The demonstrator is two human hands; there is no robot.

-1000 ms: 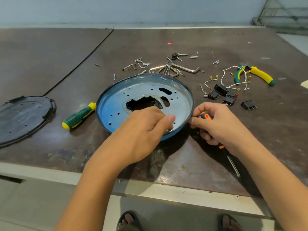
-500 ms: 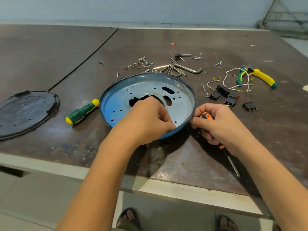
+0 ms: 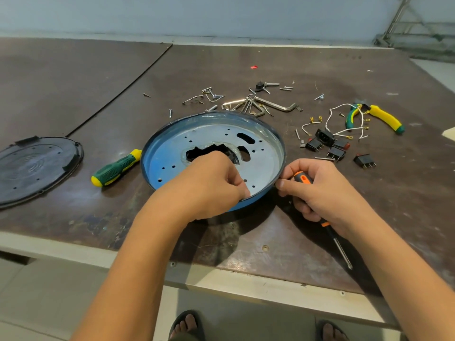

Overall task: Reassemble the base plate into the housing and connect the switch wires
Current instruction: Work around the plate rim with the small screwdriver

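Brown desk (image 3: 270, 65) bore the housing (image 3: 150, 163); left grip (image 3: 209, 183) curled inside, contents unclear; right grip (image 3: 320, 193) clutched a screwdriver (image 3: 304, 179).

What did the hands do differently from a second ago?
The left hand curled its fingers in over the near edge of the blue plate. The right hand keeps gripping the orange screwdriver and touching the plate's rim. The plate stayed put.

Soft, even daylight from ahead and above, moderately bright; pale sheen on the far counter (image 3: 344, 77), mild glare inside the blue dish (image 3: 266, 153); soft shadows under dish and forearms (image 3: 152, 242) fall toward the near edge; wide-angle bowing at the borders; focus crisp throughout
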